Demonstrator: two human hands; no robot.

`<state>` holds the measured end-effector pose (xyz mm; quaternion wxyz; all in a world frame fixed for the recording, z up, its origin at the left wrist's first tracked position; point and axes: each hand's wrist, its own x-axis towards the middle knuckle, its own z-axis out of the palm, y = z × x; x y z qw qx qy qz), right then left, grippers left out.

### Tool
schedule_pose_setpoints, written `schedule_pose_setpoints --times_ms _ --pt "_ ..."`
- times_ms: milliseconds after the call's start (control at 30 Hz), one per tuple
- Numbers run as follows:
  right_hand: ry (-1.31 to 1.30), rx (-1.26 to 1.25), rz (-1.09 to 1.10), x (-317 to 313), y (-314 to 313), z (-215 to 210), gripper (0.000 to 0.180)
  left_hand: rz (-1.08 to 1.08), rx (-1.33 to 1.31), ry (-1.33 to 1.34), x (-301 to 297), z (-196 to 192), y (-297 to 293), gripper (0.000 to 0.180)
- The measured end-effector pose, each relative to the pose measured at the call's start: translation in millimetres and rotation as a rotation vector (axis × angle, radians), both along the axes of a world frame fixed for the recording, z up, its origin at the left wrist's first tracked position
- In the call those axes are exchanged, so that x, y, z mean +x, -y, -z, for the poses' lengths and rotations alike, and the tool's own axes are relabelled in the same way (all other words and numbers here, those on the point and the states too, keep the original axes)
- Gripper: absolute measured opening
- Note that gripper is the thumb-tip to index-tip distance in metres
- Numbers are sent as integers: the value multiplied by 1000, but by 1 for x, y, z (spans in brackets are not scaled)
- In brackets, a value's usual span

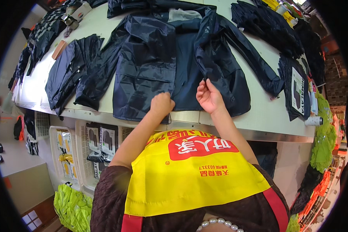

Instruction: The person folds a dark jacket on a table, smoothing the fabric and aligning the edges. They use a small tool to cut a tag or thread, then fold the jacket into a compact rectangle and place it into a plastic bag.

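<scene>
A dark navy rain jacket (147, 77) lies spread on the table, its front parted so the inner lining shows. The sleeves stretch out to both sides, and the collar points to the far edge. My left hand (162, 105) is closed at the left front edge, close to the bottom hem. With thumb and fingertips, my right hand (209, 96) pinches the right front edge a little higher up. A whitish piece (185, 15) shows inside the collar.
Folded dark garments (71, 65) lie left of the jacket; more dark garments (266, 27) are piled at the far right. A packaged stack (296, 91) sits by the right edge, near a small roll (314, 121). White baskets (81, 154) with packages stand below the table's left front.
</scene>
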<state>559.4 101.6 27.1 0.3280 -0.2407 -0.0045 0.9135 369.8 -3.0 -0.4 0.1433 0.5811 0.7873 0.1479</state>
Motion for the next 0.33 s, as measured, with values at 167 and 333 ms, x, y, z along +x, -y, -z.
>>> schedule_pose_setpoints --times_ms 167,333 --pt "76 99 6 -15 3 -11 21 -62 51 126 1 -28 2 19" --pt "161 91 -53 -28 2 6 23 -283 715 1593 -6 -38 30 15"
